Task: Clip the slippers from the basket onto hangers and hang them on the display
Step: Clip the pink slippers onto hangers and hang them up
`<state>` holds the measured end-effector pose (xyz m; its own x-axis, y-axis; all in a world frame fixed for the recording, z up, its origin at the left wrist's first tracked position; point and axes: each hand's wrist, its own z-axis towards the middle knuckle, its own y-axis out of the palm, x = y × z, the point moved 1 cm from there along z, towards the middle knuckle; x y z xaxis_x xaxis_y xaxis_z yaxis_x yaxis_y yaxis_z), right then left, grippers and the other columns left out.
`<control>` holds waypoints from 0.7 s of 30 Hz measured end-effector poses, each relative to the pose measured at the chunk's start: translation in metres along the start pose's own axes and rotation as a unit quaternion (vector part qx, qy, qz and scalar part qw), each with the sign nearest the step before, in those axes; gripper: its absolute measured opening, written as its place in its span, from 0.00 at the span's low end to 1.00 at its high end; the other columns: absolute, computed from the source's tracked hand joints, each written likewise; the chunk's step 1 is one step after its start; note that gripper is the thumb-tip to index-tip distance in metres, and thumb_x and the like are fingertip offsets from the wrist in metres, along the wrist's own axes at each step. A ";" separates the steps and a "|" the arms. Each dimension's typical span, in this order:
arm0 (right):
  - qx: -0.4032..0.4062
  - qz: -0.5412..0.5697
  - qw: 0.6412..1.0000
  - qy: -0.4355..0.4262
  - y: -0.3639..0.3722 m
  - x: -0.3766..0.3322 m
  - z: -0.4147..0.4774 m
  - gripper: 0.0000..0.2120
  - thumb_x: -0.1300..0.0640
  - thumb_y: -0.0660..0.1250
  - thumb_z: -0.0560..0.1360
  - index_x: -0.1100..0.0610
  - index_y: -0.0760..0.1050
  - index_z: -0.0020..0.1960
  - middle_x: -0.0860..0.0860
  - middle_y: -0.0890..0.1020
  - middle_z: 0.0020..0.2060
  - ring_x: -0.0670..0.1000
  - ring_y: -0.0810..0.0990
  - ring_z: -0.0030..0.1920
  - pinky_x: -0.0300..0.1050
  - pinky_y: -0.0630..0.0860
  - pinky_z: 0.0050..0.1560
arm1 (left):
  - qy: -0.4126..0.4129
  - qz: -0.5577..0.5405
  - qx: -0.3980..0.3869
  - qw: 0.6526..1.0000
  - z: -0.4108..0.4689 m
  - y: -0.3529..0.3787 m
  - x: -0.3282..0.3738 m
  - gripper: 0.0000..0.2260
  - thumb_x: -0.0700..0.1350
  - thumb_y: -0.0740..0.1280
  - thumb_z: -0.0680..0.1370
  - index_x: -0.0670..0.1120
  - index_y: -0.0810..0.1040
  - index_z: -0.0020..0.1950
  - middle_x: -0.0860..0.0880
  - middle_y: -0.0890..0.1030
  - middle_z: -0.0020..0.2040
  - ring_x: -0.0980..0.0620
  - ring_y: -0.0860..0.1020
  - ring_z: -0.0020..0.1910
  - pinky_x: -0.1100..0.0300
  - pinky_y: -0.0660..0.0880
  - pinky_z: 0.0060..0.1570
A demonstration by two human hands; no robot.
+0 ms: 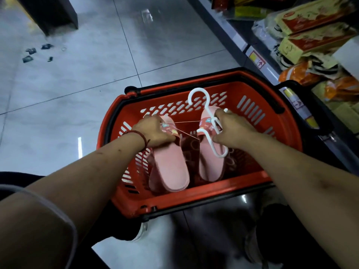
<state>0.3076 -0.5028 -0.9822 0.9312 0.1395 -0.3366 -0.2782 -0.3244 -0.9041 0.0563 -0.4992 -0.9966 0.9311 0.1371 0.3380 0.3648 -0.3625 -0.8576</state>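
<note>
Over the red basket (194, 199) I hold two pink slippers. My left hand (153, 133) grips the strap end of the left slipper (169, 167). My right hand (231, 131) grips the right slipper (210, 164) together with a white plastic hanger (202, 101), whose hook points up and away from me. A thin string (186, 122) stretches between the two slippers. Both soles hang down towards me. A dark red patterned item (189, 150) lies in the basket beneath them.
The basket stands on a grey tiled floor (97, 74). Store shelves (258, 61) with packaged goods run along the right. Small dark scraps (31, 53) lie on the floor at far left. A dark cabinet base (58, 16) stands at top left.
</note>
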 end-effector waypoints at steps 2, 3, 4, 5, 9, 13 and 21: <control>0.001 -0.005 1.000 0.005 0.001 0.001 0.002 0.22 0.47 0.74 0.70 0.53 0.69 0.58 0.51 0.72 0.50 0.58 0.77 0.48 0.44 0.69 0.45 | 0.021 0.085 -0.027 0.996 -0.004 -0.009 0.001 0.41 0.72 0.67 0.56 0.48 0.76 0.61 0.46 0.81 0.55 0.45 0.79 0.50 0.51 0.80 0.51; -0.006 -0.009 1.000 0.009 0.001 0.000 0.002 0.21 0.48 0.74 0.70 0.53 0.68 0.55 0.50 0.71 0.49 0.58 0.77 0.47 0.44 0.69 0.45 | 0.032 0.111 -0.038 0.993 -0.007 -0.013 0.003 0.39 0.70 0.69 0.59 0.48 0.73 0.62 0.45 0.81 0.56 0.44 0.79 0.51 0.50 0.80 0.51; -0.022 -0.013 1.000 0.015 0.000 -0.001 0.002 0.20 0.49 0.74 0.70 0.52 0.66 0.53 0.49 0.71 0.47 0.57 0.76 0.46 0.44 0.68 0.44 | 0.046 0.125 -0.041 0.990 -0.010 -0.018 0.006 0.36 0.67 0.72 0.62 0.48 0.71 0.63 0.45 0.80 0.57 0.43 0.78 0.52 0.50 0.79 0.51; -0.037 -0.014 0.999 0.019 0.001 -0.003 0.001 0.19 0.50 0.74 0.70 0.52 0.66 0.51 0.49 0.72 0.47 0.56 0.75 0.44 0.45 0.69 0.43 | 0.062 0.133 -0.033 0.989 -0.012 -0.023 0.011 0.35 0.65 0.73 0.64 0.47 0.70 0.63 0.43 0.80 0.57 0.42 0.78 0.53 0.50 0.78 0.51; -0.029 -0.009 0.999 -0.015 -0.004 -0.019 -0.003 0.17 0.49 0.74 0.69 0.52 0.67 0.46 0.50 0.75 0.44 0.56 0.74 0.43 0.45 0.69 0.42 | 0.152 0.167 0.029 0.974 -0.028 -0.055 0.039 0.36 0.64 0.76 0.65 0.43 0.69 0.61 0.42 0.80 0.53 0.42 0.78 0.50 0.51 0.77 0.49; 0.034 0.052 0.997 -0.049 -0.024 -0.038 -0.014 0.14 0.49 0.75 0.67 0.52 0.72 0.43 0.48 0.78 0.39 0.55 0.77 0.41 0.47 0.70 0.38 | 0.192 0.182 0.038 0.964 -0.043 -0.072 0.049 0.38 0.63 0.77 0.63 0.42 0.69 0.62 0.45 0.80 0.53 0.44 0.78 0.49 0.50 0.77 0.50; -0.052 0.271 0.960 -0.041 -0.020 -0.041 -0.040 0.12 0.52 0.74 0.75 0.58 0.78 0.53 0.49 0.84 0.42 0.47 0.82 0.41 0.41 0.79 0.43 | 0.104 0.031 0.013 0.994 -0.048 -0.075 0.037 0.32 0.51 0.80 0.65 0.43 0.71 0.64 0.46 0.79 0.55 0.48 0.77 0.50 0.58 0.74 0.46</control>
<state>0.2843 -0.5396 -0.9398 0.6328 -0.0047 -0.7743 -0.6882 -0.4617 -0.5596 0.0634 -0.5105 -0.9008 0.9319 -0.0790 0.3540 0.3088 -0.3395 -0.8885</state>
